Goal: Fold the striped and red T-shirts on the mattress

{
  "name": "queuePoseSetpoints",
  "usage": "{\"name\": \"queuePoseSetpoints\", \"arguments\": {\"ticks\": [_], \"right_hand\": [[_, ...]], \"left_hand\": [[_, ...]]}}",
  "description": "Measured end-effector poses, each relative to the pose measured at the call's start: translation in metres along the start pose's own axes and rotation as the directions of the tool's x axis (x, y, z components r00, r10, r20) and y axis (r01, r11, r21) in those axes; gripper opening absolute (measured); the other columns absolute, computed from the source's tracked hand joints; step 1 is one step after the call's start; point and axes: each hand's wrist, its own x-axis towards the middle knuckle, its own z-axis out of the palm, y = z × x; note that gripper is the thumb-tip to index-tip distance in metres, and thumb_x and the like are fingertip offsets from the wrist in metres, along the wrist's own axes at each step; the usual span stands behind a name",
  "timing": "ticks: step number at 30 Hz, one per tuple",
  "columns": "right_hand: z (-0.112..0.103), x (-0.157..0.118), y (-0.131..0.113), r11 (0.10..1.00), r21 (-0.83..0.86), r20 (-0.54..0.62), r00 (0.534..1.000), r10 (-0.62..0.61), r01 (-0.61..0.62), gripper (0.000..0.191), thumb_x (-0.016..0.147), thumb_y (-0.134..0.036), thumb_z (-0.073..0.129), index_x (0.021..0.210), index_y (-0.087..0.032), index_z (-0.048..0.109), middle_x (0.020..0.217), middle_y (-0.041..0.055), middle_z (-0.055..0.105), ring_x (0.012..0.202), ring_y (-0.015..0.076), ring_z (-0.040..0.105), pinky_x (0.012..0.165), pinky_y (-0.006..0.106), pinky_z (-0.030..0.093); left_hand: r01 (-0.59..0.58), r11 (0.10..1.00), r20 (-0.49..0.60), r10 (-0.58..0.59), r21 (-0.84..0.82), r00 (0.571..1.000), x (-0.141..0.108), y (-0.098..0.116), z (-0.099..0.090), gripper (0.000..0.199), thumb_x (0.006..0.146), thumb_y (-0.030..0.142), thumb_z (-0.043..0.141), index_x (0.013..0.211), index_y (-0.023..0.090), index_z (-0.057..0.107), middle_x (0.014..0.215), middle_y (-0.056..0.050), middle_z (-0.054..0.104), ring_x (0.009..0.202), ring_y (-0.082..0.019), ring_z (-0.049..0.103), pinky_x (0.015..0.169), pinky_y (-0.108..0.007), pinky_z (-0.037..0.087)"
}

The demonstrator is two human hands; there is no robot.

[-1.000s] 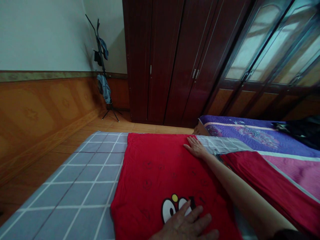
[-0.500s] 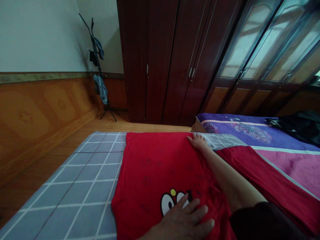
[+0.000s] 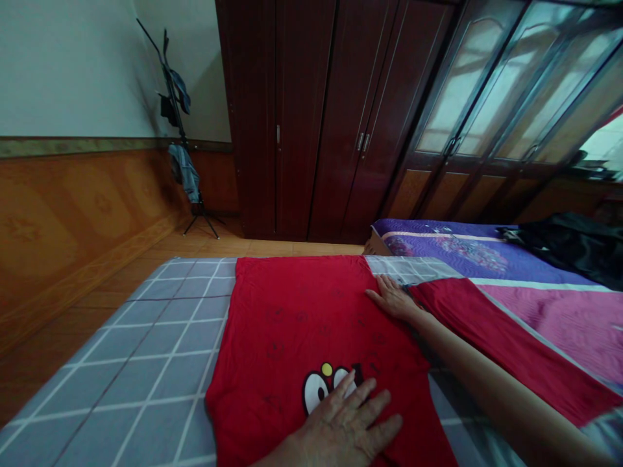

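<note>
A red garment with a cartoon face of white eyes and a yellow dot [image 3: 292, 337] lies spread over a grey checked bedsheet [image 3: 146, 363]. My left hand [image 3: 341, 421] rests flat on the printed face with its fingers spread, partly covering one eye. Farther up, my right hand [image 3: 392, 298] lies palm down along the garment's right edge, fingers stretched out. Neither hand grips the cloth. To the right of my right forearm lies another piece of red cloth [image 3: 506, 344], folded long; its kind cannot be made out.
A purple and pink bedcover [image 3: 467, 250] spreads on the right, with a black bundle [image 3: 569, 243] on it. Dark red wardrobes [image 3: 311, 130] stand beyond the bed. A coat rack [image 3: 182, 130] holding clothes stands in the far left corner.
My right hand has slid toward me along the garment's right edge, and the creased cloth there now lies flatter. My left hand stays on the print. The view has shifted slightly right.
</note>
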Motion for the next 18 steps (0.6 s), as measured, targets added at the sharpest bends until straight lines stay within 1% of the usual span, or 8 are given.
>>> {"name": "queuePoseSetpoints", "arguments": {"ticks": [2, 6, 7, 9, 11, 13, 15, 18], "right_hand": [[-0.001, -0.014, -0.007, 0.999, 0.005, -0.024, 0.999, -0.048, 0.048, 0.08, 0.09, -0.06, 0.024, 0.144, 0.0, 0.027, 0.147, 0.0225, 0.028, 0.139, 0.0312, 0.019, 0.112, 0.045, 0.02], [0.009, -0.054, -0.028, 0.955, 0.074, -0.043, 0.958, -0.284, 0.287, 0.076, 0.091, -0.062, 0.024, 0.148, -0.012, 0.021, 0.153, 0.0107, 0.02, 0.141, 0.0229, 0.013, 0.113, 0.039, 0.02], [0.011, -0.061, -0.027, 0.956, 0.079, -0.038, 0.959, -0.281, 0.284, 0.076, 0.09, -0.062, 0.025, 0.148, -0.013, 0.021, 0.153, 0.0104, 0.021, 0.141, 0.0232, 0.013, 0.113, 0.04, 0.02], [0.013, -0.066, -0.019, 0.983, 0.06, -0.027, 0.985, -0.172, 0.173, 0.078, 0.09, -0.063, 0.025, 0.147, -0.011, 0.024, 0.151, 0.0139, 0.025, 0.14, 0.0265, 0.016, 0.112, 0.043, 0.021], [0.011, -0.063, -0.009, 0.999, 0.029, -0.036, 0.999, -0.022, 0.023, 0.08, 0.089, -0.063, 0.023, 0.146, -0.007, 0.026, 0.148, 0.018, 0.03, 0.139, 0.0299, 0.02, 0.111, 0.047, 0.023], [0.007, -0.055, -0.008, 1.0, 0.01, -0.062, 0.998, 0.023, -0.022, 0.08, 0.089, -0.064, 0.022, 0.145, -0.007, 0.027, 0.147, 0.0183, 0.032, 0.138, 0.0309, 0.023, 0.11, 0.047, 0.023], [0.004, -0.044, -0.016, 0.999, 0.01, -0.076, 0.996, -0.047, 0.048, 0.079, 0.089, -0.065, 0.023, 0.146, -0.01, 0.027, 0.149, 0.0151, 0.029, 0.139, 0.0294, 0.021, 0.111, 0.044, 0.021], [-0.001, -0.025, -0.033, 0.988, 0.043, -0.015, 0.988, -0.151, 0.151, 0.074, 0.09, -0.064, 0.026, 0.146, -0.016, 0.028, 0.152, 0.0099, 0.025, 0.14, 0.0261, 0.018, 0.112, 0.04, 0.019]], "left_hand": [[0.01, 1.0, 0.002, -0.01, -0.023, 1.0, 0.0, 0.0, 0.0, 0.051, 0.099, 0.038, 0.026, 0.147, 0.025, 0.014, 0.153, -0.005, 0.019, 0.141, -0.024, 0.013, 0.11, -0.052, 0.025], [0.011, 0.997, 0.026, -0.009, -0.075, 1.0, 0.0, 0.002, -0.005, 0.06, 0.095, 0.053, 0.026, 0.147, 0.026, 0.012, 0.153, -0.007, 0.021, 0.141, -0.025, 0.016, 0.11, -0.054, 0.022], [0.011, 0.997, 0.026, -0.009, -0.081, 1.0, -0.001, 0.003, -0.007, 0.064, 0.094, 0.057, 0.027, 0.147, 0.025, 0.012, 0.152, -0.007, 0.022, 0.141, -0.026, 0.016, 0.111, -0.053, 0.022], [0.014, 0.997, 0.022, -0.012, -0.078, 1.0, -0.002, 0.004, -0.01, 0.068, 0.092, 0.06, 0.028, 0.148, 0.025, 0.012, 0.151, -0.008, 0.025, 0.141, -0.026, 0.017, 0.111, -0.052, 0.021], [0.019, 0.997, 0.019, -0.018, -0.073, 1.0, -0.002, 0.005, -0.013, 0.068, 0.092, 0.061, 0.028, 0.148, 0.025, 0.012, 0.151, -0.008, 0.025, 0.14, -0.026, 0.018, 0.111, -0.051, 0.021], [0.024, 0.997, 0.025, -0.022, -0.076, 0.999, -0.003, 0.006, -0.014, 0.068, 0.092, 0.061, 0.028, 0.148, 0.026, 0.012, 0.152, -0.008, 0.024, 0.14, -0.027, 0.019, 0.111, -0.052, 0.021], [0.033, 0.995, 0.04, -0.03, -0.091, 0.999, -0.002, 0.007, -0.016, 0.068, 0.091, 0.061, 0.028, 0.148, 0.026, 0.013, 0.152, -0.008, 0.023, 0.14, -0.027, 0.018, 0.111, -0.053, 0.02], [0.058, 0.989, 0.072, -0.048, -0.139, 0.996, 0.0, 0.01, -0.022, 0.068, 0.091, 0.061, 0.028, 0.147, 0.024, 0.016, 0.152, -0.009, 0.021, 0.141, -0.028, 0.013, 0.112, -0.054, 0.018]]}}
